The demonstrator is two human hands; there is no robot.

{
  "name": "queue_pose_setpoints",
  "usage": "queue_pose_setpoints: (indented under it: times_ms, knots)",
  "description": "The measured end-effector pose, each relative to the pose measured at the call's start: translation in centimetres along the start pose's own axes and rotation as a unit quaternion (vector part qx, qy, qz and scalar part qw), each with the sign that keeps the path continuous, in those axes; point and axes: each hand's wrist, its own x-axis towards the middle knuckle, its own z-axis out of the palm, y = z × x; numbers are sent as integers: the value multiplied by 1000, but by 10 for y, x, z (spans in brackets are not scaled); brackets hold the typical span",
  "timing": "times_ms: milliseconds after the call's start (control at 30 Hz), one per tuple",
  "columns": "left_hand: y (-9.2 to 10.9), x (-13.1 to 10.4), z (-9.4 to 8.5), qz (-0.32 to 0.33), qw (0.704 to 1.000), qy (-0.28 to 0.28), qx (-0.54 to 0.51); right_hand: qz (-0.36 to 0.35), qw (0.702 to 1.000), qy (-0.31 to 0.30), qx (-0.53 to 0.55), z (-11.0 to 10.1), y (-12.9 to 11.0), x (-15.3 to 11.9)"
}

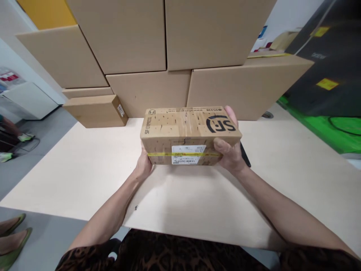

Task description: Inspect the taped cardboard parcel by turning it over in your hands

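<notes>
Between my two hands is a brown cardboard box (163,146) printed with SF Express marks, held just above the table. A white label (188,149) and a yellow band run across its near side. My left hand (144,160) grips the lower left end, its fingers mostly hidden behind and under the box. My right hand (229,152) clasps the right end, with the thumb on the near side and fingers around the far edge. A dark flat object (245,155) lies on the table, partly hidden by my right hand.
Large cardboard boxes (146,94) are stacked along the back of the pale table (70,169). A smaller carton (96,111) stands at the back left. On the right is a green surface (324,124) beside a dark panel (332,56). Another person's feet (15,241) show at lower left.
</notes>
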Motion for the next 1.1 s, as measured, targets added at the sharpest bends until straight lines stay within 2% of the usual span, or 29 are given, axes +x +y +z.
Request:
queue_pose_setpoints:
  times_ms: [100,200,367,500,567,733,900,967,1100]
  knots:
    - [1,-5,7,80,995,-28,45,57,997,41,45,1,4,4]
    - [5,-9,13,103,991,-54,73,124,988,53,76,2,7,4]
    - [13,-5,22,109,993,-39,33,140,986,-45,72,7,13,-6]
    - [14,3,17,116,993,-21,14,106,986,-102,84,7,26,-11]
    - [12,6,13,119,992,-15,25,106,985,-109,88,5,30,-10]
    - [4,5,7,113,987,-63,94,101,989,-54,91,3,24,-4]
    - [0,1,-2,163,969,-107,152,130,985,-5,111,1,22,3]
    - [-3,3,-5,189,962,-99,170,148,982,23,117,1,27,5]
    - [-7,8,-3,220,962,-46,156,181,973,51,136,5,35,3]
